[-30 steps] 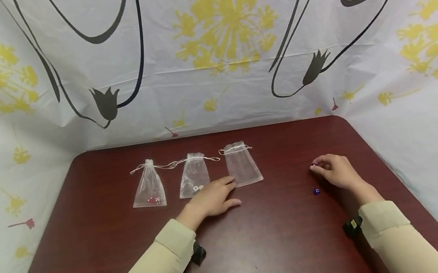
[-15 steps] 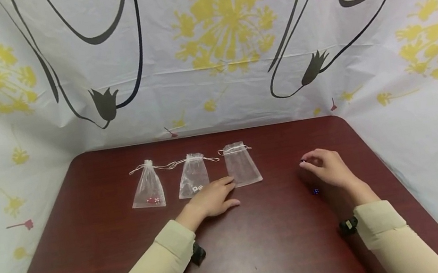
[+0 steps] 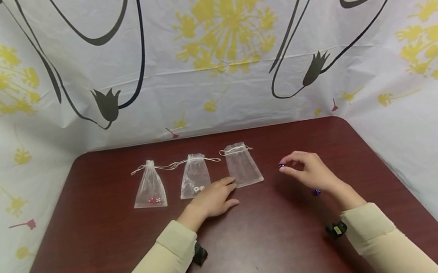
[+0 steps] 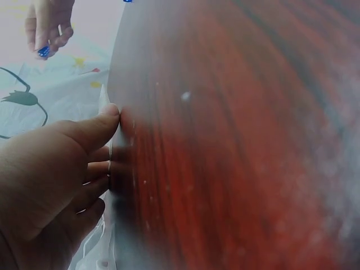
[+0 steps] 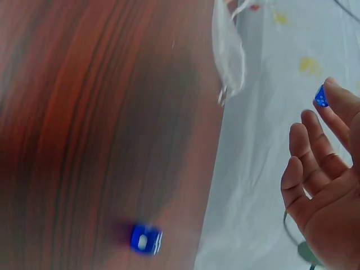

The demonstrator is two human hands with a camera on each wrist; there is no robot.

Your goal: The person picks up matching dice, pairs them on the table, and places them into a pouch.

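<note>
My right hand (image 3: 308,171) pinches a blue die (image 5: 321,96) between thumb and forefinger, held above the table. A second blue die (image 3: 316,192) lies on the wood, close by the right wrist. My left hand (image 3: 212,199) rests on the table with fingers extended, its fingertips at the lower left corner of a sheer drawstring bag (image 3: 242,165) with nothing visible inside. Partly behind the left hand lies a middle bag (image 3: 194,174) with white dice (image 3: 199,189) in it. The leftmost bag (image 3: 148,186) holds red dice (image 3: 153,200).
The dark red-brown table (image 3: 255,255) ends at a back edge against a white cloth (image 3: 212,94) printed with flowers. Thin white drawstrings (image 3: 168,166) spread sideways from the bag necks.
My right hand has lifted one blue die and carried it leftward toward the rightmost bag. The other blue die and my left hand have stayed in place.
</note>
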